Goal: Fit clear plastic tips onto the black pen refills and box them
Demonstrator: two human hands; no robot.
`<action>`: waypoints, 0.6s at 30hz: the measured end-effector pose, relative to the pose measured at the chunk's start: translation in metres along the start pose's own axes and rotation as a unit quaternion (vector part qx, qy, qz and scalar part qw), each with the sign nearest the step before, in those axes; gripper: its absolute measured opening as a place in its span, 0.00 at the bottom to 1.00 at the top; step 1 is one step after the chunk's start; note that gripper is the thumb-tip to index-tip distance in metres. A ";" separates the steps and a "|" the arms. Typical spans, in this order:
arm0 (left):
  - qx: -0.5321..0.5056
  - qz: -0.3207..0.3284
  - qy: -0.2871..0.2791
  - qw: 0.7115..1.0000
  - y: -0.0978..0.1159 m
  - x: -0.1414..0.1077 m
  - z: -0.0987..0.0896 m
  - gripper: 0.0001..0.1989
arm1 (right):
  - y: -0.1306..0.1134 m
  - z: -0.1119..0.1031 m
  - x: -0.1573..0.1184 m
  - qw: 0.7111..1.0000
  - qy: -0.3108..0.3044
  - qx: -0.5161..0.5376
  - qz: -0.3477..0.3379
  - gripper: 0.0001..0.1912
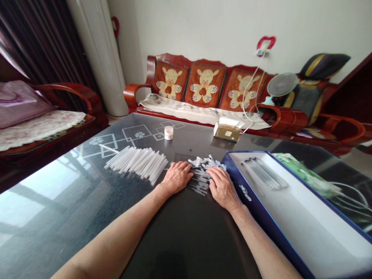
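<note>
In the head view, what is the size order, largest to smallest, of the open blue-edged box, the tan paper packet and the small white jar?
1. Open blue-edged white cardboard box
2. Tan paper packet
3. Small white round jar

Nearness to the camera may exaggerate the box.

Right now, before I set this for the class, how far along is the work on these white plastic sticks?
Done, it seems: a tidy row of white plastic sticks lies side by side, and a bundle of dark sticks sits in the open blue-edged box. In hand: the left hand and right hand rest flat on a loose heap of white pieces. Left: that heap, still unaligned.
</note>
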State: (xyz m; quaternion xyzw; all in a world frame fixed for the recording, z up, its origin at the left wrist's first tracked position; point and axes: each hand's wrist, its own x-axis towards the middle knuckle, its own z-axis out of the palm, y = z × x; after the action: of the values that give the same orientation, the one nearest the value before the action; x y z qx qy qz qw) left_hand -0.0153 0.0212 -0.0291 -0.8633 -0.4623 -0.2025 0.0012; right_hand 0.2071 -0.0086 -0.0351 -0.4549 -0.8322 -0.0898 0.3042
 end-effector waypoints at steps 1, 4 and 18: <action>0.002 0.001 0.000 1.000 -0.001 0.000 0.000 0.18 | 0.001 0.001 0.000 1.000 0.009 -0.005 0.006 0.18; 0.006 0.003 0.004 1.000 -0.002 0.001 0.001 0.17 | 0.003 0.002 0.000 0.999 0.027 -0.015 0.012 0.17; -0.013 0.024 0.023 0.999 -0.001 0.000 -0.001 0.17 | -0.021 -0.001 -0.002 0.997 -0.050 -0.046 0.039 0.15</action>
State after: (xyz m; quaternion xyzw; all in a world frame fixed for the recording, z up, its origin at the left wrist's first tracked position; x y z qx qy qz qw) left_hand -0.0164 0.0212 -0.0280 -0.8692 -0.4387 -0.2280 0.0055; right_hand 0.1913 -0.0226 -0.0332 -0.5047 -0.8228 -0.0926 0.2443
